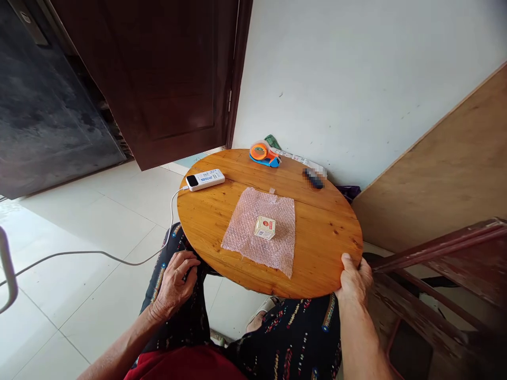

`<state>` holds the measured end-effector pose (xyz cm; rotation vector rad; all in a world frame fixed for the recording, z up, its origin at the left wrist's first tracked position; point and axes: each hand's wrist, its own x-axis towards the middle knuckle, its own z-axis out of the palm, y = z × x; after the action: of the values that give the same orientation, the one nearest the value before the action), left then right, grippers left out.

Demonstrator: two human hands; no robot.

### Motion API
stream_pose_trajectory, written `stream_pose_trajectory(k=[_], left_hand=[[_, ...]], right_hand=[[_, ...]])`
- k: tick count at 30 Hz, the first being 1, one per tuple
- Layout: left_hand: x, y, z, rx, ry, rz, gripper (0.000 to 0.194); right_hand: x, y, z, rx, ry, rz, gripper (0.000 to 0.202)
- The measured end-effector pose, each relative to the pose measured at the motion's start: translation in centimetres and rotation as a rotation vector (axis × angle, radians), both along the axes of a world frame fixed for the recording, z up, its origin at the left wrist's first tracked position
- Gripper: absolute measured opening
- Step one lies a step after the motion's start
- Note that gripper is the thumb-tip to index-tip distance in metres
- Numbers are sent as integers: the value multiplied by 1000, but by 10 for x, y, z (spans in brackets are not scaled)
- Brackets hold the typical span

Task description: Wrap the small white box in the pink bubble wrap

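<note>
A small cream box point(265, 227) with a red label rests on a sheet of pink bubble wrap point(237, 224), which lies flat on the round wooden table point(317, 253). My right hand point(354, 279) grips the table's right edge, thumb on top and the other fingers at the rim. Near the table's left front edge, my left hand point(177, 282) rests on my left thigh with its fingers curled in; whether anything is inside them is hidden.
An orange and blue tape dispenser point(263, 153) stands at the table's back. A white power bank point(205, 180) with a cable point(103, 253) sits at the left. A dark blurred object point(313, 178) lies back right, near the wall point(336, 68). A wooden chair point(447, 253) is at right.
</note>
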<state>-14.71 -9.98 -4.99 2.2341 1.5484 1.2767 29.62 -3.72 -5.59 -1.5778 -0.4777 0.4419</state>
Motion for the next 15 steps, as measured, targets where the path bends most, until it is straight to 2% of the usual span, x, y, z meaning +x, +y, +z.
stream_pose_trajectory(k=[4, 11, 15], left_hand=[[2, -1, 6, -5, -21, -10, 16], [4, -8, 2, -48, -36, -29, 17], [9, -14, 11, -15, -81, -56, 18]], right_hand=[[-3, -1, 5, -31, 45, -6, 54], [-2, -1, 8, -26, 58, -1, 49], [0, -1, 5, -26, 28, 25, 48]])
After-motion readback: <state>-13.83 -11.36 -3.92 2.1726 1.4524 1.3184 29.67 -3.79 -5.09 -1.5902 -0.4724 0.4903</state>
